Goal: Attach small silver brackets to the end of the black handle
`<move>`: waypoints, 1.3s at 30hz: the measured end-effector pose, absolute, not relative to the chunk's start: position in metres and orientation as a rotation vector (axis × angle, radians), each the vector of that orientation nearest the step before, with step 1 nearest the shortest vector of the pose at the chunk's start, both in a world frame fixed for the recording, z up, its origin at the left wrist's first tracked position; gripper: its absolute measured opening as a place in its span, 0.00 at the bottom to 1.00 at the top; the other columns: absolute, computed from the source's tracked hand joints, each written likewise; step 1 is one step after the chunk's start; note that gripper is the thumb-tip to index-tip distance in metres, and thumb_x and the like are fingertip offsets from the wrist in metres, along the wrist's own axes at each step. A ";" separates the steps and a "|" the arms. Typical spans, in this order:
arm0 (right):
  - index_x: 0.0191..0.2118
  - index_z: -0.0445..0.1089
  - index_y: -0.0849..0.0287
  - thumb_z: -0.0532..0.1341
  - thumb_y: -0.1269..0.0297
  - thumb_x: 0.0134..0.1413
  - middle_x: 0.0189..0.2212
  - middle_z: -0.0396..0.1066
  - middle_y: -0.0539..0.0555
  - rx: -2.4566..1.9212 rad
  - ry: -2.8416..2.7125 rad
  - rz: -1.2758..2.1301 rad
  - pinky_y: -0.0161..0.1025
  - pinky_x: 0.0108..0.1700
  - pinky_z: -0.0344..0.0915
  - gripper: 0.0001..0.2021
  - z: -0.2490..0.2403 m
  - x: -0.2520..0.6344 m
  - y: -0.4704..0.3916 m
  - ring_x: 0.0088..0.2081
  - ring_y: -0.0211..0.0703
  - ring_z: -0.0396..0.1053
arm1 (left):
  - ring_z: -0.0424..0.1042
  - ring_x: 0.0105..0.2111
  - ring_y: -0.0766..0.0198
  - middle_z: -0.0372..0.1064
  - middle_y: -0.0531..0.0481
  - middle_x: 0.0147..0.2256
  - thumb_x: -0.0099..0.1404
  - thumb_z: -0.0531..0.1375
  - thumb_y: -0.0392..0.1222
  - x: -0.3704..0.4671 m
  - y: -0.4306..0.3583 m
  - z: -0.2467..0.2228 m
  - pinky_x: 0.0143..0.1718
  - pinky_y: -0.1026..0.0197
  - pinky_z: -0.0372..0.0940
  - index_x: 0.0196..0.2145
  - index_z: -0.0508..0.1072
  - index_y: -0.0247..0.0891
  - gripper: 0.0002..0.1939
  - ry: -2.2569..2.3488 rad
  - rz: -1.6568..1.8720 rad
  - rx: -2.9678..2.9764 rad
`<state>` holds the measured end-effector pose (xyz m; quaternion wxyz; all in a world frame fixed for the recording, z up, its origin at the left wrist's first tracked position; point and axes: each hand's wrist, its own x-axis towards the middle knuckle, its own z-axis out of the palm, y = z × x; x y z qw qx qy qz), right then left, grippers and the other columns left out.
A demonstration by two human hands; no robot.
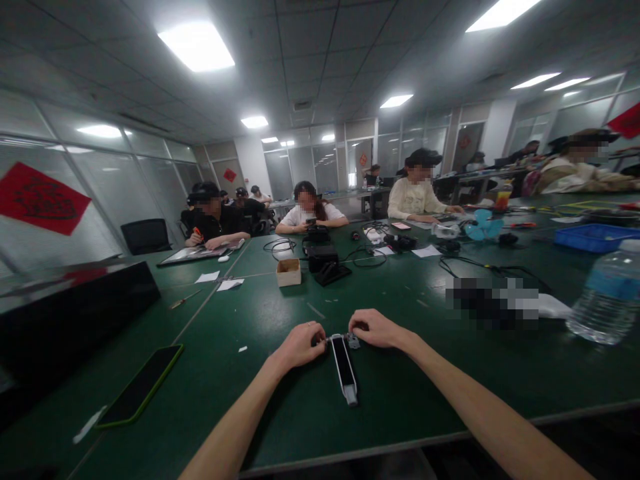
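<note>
A long, narrow device [344,368] with a black middle and pale silver edges lies on the green table in front of me. At its far end, a small grey metal part [354,341] sticks out to the right. My right hand [375,328] is closed, with its fingertips pinched at that metal part. On the other side, my left hand [301,344] is closed beside the device's far left corner. Its fingertips pinch something small there that I cannot make out. The curled fingers partly hide what both hands touch.
A phone in a green case [143,387] lies at left, near a dark panel [75,327]. Further off are a small open box [289,273], black equipment [320,257], a screwdriver [185,299] and a blue fan [483,227]. A water bottle [607,293] stands right. Several people sit beyond.
</note>
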<state>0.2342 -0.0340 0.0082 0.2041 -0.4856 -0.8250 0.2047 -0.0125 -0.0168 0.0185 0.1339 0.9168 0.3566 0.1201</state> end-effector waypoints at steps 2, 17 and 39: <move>0.35 0.72 0.58 0.54 0.65 0.54 0.37 0.68 0.52 -1.357 -2.319 0.590 0.37 0.38 0.63 0.10 0.008 0.235 -0.034 0.36 0.40 0.65 | 0.66 0.33 0.63 0.67 0.49 0.33 0.60 0.54 0.40 -0.013 -0.017 0.019 0.34 0.63 0.60 0.34 0.69 0.36 0.07 1.025 0.361 2.658; 0.35 0.73 0.57 0.53 0.66 0.53 0.37 0.68 0.52 -1.360 -2.312 0.567 0.37 0.40 0.62 0.11 0.008 0.235 -0.034 0.37 0.40 0.66 | 0.66 0.32 0.63 0.67 0.50 0.33 0.61 0.54 0.41 -0.014 -0.017 0.018 0.33 0.63 0.59 0.34 0.70 0.36 0.07 1.006 0.378 2.667; 0.43 0.71 0.57 0.53 0.62 0.59 0.42 0.66 0.58 -1.637 -2.252 0.233 0.42 0.45 0.61 0.12 -0.009 0.247 -0.015 0.44 0.47 0.63 | 0.66 0.32 0.64 0.67 0.50 0.32 0.60 0.54 0.38 -0.013 -0.015 0.013 0.36 0.63 0.60 0.34 0.69 0.37 0.06 1.082 0.438 2.717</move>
